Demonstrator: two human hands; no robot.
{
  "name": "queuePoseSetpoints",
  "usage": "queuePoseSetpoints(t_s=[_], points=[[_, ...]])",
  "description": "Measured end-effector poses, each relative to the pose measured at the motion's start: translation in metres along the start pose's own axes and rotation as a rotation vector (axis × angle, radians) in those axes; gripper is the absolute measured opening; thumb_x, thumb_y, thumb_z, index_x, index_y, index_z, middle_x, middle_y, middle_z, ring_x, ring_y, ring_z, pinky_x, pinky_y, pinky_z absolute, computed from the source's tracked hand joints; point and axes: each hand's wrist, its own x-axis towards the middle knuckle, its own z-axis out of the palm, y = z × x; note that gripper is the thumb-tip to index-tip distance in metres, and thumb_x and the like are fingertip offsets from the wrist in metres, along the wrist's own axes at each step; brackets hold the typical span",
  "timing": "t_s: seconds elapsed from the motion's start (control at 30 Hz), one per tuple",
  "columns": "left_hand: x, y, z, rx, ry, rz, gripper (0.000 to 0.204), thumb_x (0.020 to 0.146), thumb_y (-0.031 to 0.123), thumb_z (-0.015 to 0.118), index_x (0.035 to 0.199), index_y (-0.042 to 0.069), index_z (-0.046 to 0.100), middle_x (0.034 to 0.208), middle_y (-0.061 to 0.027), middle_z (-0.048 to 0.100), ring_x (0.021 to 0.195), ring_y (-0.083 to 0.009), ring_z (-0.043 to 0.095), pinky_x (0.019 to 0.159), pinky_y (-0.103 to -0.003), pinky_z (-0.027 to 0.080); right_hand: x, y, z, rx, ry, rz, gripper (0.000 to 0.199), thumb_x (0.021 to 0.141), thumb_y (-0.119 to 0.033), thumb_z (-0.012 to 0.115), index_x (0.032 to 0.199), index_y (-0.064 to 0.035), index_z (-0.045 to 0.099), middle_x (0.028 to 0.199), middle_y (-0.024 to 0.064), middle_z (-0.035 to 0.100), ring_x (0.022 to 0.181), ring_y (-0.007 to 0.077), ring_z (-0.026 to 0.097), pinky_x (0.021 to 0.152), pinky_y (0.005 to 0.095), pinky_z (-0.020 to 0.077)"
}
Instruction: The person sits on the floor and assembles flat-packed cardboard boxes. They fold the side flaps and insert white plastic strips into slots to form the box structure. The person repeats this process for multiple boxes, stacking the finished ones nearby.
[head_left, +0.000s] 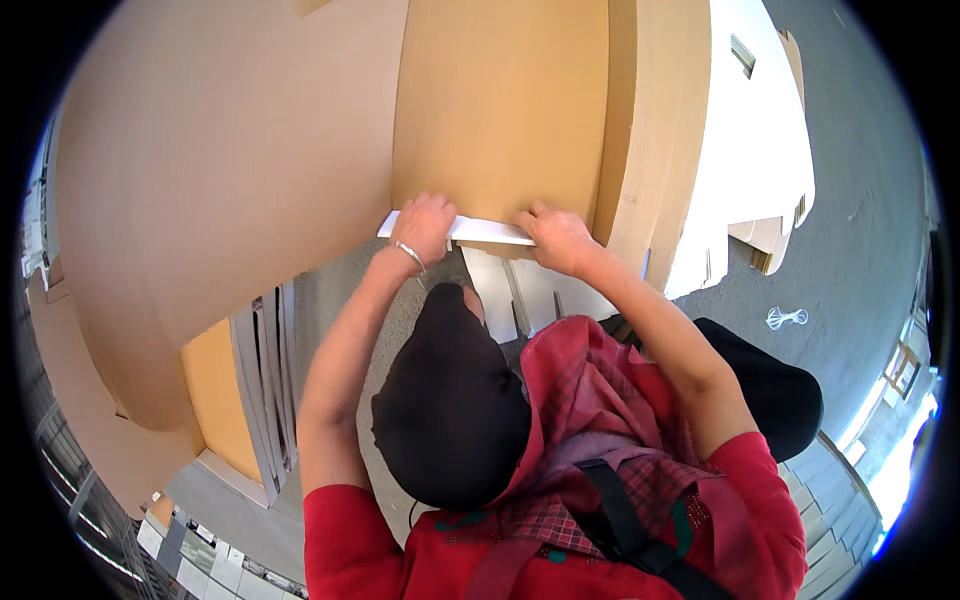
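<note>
My left hand (pixel 426 226) and my right hand (pixel 560 237) lie apart on the near edge of a large brown cardboard sheet (pixel 500 110). Between them runs a narrow white flap (pixel 487 231), folded along that edge. The left fingers curl over the flap toward its left end, and a bracelet circles that wrist. At the other end, the right fingers bend over the corner. The thumbs are mostly hidden.
A wide brown panel (pixel 240 130) rises on the left. On the right are upright brown cardboard (pixel 655 130) and white cut-out sheets (pixel 750 150). Stacked cardboard (pixel 262 390) stands lower left. White string (pixel 787 318) lies on the grey floor (pixel 855 190).
</note>
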Motion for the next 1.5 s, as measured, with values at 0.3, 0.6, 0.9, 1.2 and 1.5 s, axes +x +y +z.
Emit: queuePoseSetpoints(t_s=[0.3,0.6,0.9,1.2,1.5], points=[[0.037,-0.014,-0.020,-0.173,-0.596,-0.098,0.020,0.063,0.007,0.067,0.083,0.010,0.070,0.086,-0.0109,0.068,0.084,-0.0307,0.065,0.069,-0.041,0.052,0.011,0.013,-0.005,0.007,-0.175,0.050,0.018,0.076,-0.007,0.056,0.091,-0.0054,0.067,0.094,0.0151,0.064,0.091,0.0335,0.064,0.078,0.0443,0.0515],[0.019,0.057,0.009,0.028,-0.128,0.107,0.015,0.070,0.003,0.059,0.084,0.006,0.063,0.091,-0.0119,0.060,0.087,-0.0299,0.060,0.075,-0.040,0.050,-0.026,0.022,-0.043,-0.249,-0.173,-0.204,0.016,0.070,-0.008,0.059,0.083,-0.0054,0.069,0.086,0.0094,0.062,0.096,0.0284,0.058,0.088,0.0417,0.0423],[0.045,0.052,0.012,-0.026,-0.321,0.160,0.016,0.070,0.001,0.057,0.084,0.005,0.064,0.089,-0.0131,0.060,0.088,-0.0312,0.060,0.075,-0.041,0.051,-0.015,0.090,-0.101,-0.802,-0.109,-0.362,0.026,0.074,-0.021,0.074,0.099,-0.0154,0.069,0.106,0.0040,0.059,0.124,0.0261,0.043,0.107,0.0565,0.0284],[0.051,0.101,0.010,-0.106,-0.380,0.180,0.030,0.072,0.002,0.056,0.098,0.009,0.067,0.099,-0.0151,0.060,0.097,-0.0324,0.059,0.081,-0.041,0.050,-0.013,0.119,-0.076,-0.356,0.100,-0.374,0.009,0.072,-0.013,0.060,0.076,-0.0108,0.069,0.099,0.0078,0.058,0.111,0.0270,0.049,0.094,0.0409,0.0392],[0.057,0.108,0.013,0.075,-0.708,0.122,0.036,0.070,0.007,0.060,0.103,0.017,0.071,0.100,-0.0139,0.061,0.100,-0.0316,0.058,0.081,-0.041,0.048,-0.033,0.091,-0.039,-0.340,0.114,-0.286,0.005,0.073,-0.011,0.058,0.074,-0.0119,0.063,0.087,0.0051,0.052,0.095,0.0248,0.049,0.085,0.0405,0.0424]])
